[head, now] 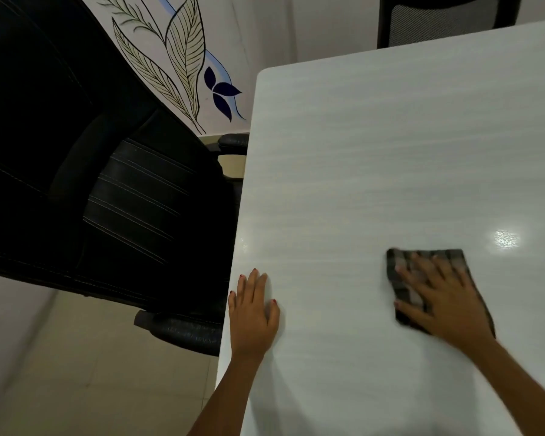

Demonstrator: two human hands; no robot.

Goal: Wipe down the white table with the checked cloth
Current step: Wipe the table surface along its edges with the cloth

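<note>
checked cloth (400, 287) flat under right hand (444, 297) on white table (375, 158)

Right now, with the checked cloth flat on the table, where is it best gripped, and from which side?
Probably the far edge of the checked cloth, pinched from above on the far side: it lies flat on the white table, and the right hand covers its near part.
</note>
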